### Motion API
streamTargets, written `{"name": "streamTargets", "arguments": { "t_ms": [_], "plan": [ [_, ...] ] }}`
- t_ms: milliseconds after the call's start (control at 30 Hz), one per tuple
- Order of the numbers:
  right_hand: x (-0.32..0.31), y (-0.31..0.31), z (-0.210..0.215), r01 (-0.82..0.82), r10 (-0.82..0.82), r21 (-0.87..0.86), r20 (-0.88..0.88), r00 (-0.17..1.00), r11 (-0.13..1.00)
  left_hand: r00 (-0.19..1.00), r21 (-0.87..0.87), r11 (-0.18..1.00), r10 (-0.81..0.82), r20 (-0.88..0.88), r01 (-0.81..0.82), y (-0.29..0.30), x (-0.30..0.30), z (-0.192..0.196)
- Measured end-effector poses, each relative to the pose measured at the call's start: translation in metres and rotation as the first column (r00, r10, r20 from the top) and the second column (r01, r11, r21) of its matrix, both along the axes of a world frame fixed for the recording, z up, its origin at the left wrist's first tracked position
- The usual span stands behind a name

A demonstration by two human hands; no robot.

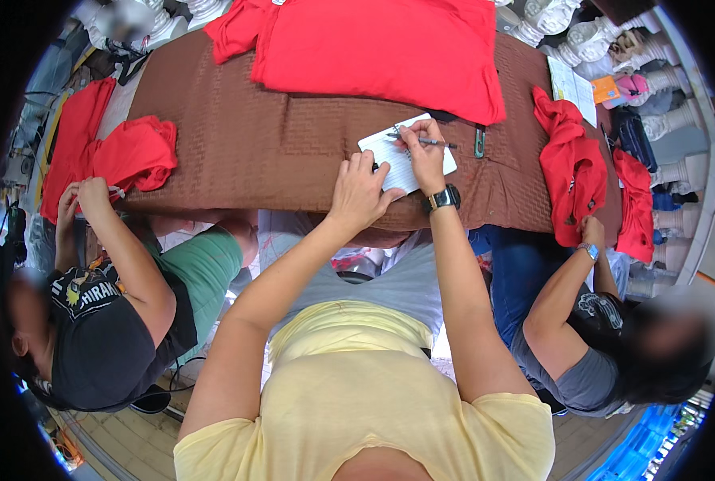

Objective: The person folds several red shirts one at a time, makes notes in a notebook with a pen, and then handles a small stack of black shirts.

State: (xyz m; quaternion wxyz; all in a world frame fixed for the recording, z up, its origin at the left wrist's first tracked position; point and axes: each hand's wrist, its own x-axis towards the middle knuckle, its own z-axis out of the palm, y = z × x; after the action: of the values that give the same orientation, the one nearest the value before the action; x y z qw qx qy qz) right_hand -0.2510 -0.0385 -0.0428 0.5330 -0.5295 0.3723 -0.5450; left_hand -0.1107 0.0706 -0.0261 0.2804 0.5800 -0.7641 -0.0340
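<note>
A small spiral notebook (402, 170) with ruled white pages lies near the front edge of the brown-covered table. My right hand (424, 160) rests on it, fingers closed round a dark pen (439, 143) whose tip points left over the page. Against the notebook's lower left side lies my left hand (359, 191), open, with its fingers spread and its thumb toward the page. Something small and dark shows beside those fingers, too small to name. A green-handled cutter (479, 142) lies just right of the notebook.
Folded red cloth (381, 56) covers the table's far middle. On the left a person (109, 313) handles a red garment (137, 152); on the right another person (574, 337) holds a red garment (569, 172). White balusters (590, 40) stand behind the brown tablecloth (213, 112).
</note>
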Motion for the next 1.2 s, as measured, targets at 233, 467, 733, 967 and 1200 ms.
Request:
{"name": "streamTargets", "arguments": {
  "t_ms": [233,467,733,967,1200],
  "plan": [
    [0.036,-0.013,0.030,-0.153,0.137,-0.033,-0.285,0.949,0.988,0.993,-0.071,0.992,0.112,0.048,-0.109,-0.011,-0.011,-0.015],
    [0.052,-0.022,0.006,-0.094,0.017,-0.162,-0.424,0.905,0.982,0.961,-0.088,0.960,0.271,0.052,-0.266,-0.007,0.023,-0.006],
    [0.054,-0.018,-0.004,-0.097,-0.027,-0.201,-0.536,0.844,0.975,0.931,-0.044,0.936,0.353,0.090,-0.350,0.004,0.023,-0.005],
    [0.056,-0.014,0.002,-0.098,-0.071,-0.237,-0.614,0.786,0.967,0.930,-0.017,0.936,0.350,0.110,-0.351,0.004,0.021,-0.004],
    [0.053,-0.014,0.002,-0.115,-0.049,-0.219,-0.626,0.778,0.969,0.929,-0.032,0.935,0.354,0.110,-0.352,0.005,0.020,-0.005]
  ]
}}
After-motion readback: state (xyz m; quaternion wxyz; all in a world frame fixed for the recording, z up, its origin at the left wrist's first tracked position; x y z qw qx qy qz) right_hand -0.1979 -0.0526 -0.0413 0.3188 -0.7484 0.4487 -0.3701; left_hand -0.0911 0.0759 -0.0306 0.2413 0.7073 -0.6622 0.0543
